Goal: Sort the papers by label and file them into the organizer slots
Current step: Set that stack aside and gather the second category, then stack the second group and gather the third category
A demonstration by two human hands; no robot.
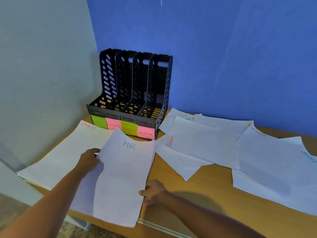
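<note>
White loose papers (205, 145) are lying right of the black organizer (109, 86), a SPORTS sheet (65, 155) left-front. Before it, left hand (89, 159) and right hand (153, 191) are pinching the HR stack (123, 172) by its sides, its corner overlapping the labels (128, 127).

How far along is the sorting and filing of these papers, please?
Done: a SPORTS pile lies gathered at the left, and the HR stack is collected. In hand: the left hand and right hand grip that stack by its edges. Left: FINANCE and ADMIN sheets lie scattered at the right, and all four slots of the organizer look empty, so no filing has begun.
</note>
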